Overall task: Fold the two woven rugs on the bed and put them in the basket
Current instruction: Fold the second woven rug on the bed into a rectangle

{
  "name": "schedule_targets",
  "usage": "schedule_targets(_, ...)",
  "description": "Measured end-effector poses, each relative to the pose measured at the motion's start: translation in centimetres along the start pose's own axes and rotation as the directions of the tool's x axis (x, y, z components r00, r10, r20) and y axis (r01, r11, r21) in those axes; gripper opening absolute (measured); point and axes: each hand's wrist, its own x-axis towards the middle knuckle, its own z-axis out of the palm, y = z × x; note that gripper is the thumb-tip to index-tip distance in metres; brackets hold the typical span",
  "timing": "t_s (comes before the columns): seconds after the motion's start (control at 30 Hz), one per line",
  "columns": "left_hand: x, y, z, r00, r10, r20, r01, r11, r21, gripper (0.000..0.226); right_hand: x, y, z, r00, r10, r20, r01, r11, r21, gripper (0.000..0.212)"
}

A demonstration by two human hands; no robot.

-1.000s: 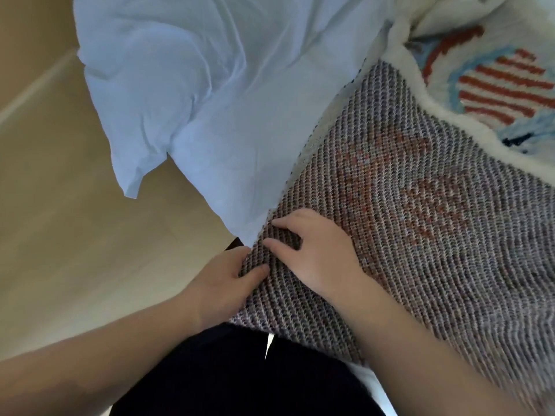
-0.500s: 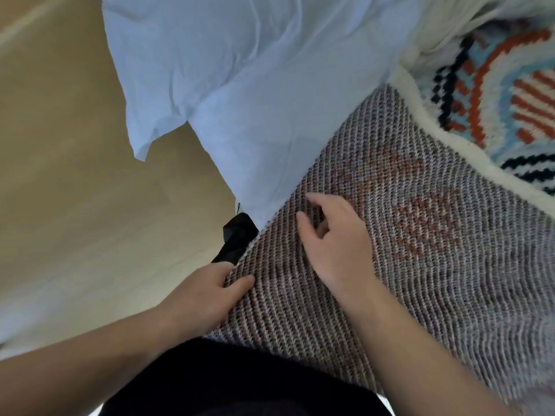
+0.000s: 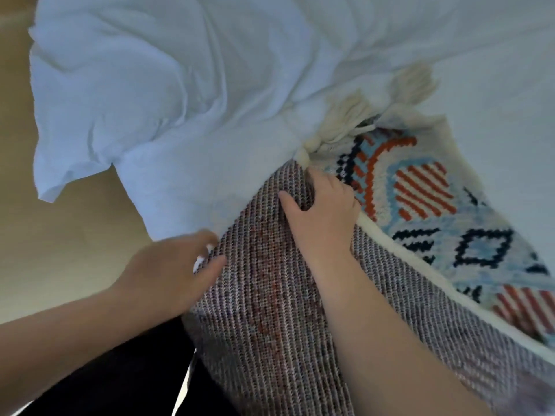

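So, field notes, one line per item.
Rug: the woven rug (image 3: 270, 295) lies on the bed (image 3: 210, 85), a flap turned over so its grey backing faces up; the patterned pile (image 3: 420, 193) shows just beyond your right knuckles.
Right hand: your right hand (image 3: 322, 211) rests on the backing near the flap's far corner, thumb spread wide, fingers bent over the fold edge; whether they pinch it you cannot tell.
Left hand: your left hand (image 3: 177, 268) is blurred, fingers loosely extended at the flap's near-left edge, touching or just short of it; it appears to hold nothing.
Tassels: cream tassels (image 3: 348, 121) trail just past your right fingertips.
Handling: it looks thick, soft and floppy, probably fairly heavy; likely to sag between two holds rather than stay flat. The coarse backing should give good friction.
Where to hold: take the corners of the folded edge, one under each hand, through both layers; avoid the tassels, which may pull loose.
Second rug: not identifiable.
Basket: not in view.
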Motion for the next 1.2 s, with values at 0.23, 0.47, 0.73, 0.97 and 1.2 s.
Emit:
schedule_targets(0.23, 13.3, 9.6, -3.2, 0.976, 0.086, -0.198, -0.144, 0.944, -0.297, 0.044, 1.5, 1.2, -1.2, 1.0, 0.003, -0.012, 0.0, 0.971, 0.238, 0.036)
schedule_targets(0.47, 14.3, 13.3, -5.5, 0.979, 0.063, -0.195, -0.181, 0.712, -0.679, 0.015, 3.1, 2.3, -3.5, 0.993, 0.034, -0.114, 0.024, 0.881, 0.473, 0.01)
schedule_targets(0.73, 19.2, 19.3, -7.1, 0.875, 0.302, -0.379, -0.485, 0.564, -0.668, 0.027, 8.3, 3.3, -7.0, 0.932, 0.193, -0.307, 0.009, 0.834, 0.552, 0.012)
schedule_targets(0.97, 22.5, 21.2, -6.3, 0.888, 0.373, -0.269, -0.449, 0.581, -0.678, 0.052, 12.7, 6.1, -7.8, 0.942, 0.268, -0.201, -0.15, 0.875, 0.46, 0.011)
schedule_targets(1.2, 24.0, 20.9, -5.7, 0.935, 0.342, -0.096, -0.344, 0.805, -0.484, 0.006, 13.8, 7.1, -7.8, 0.95, 0.217, -0.224, -0.1, 0.891, 0.442, 0.005)
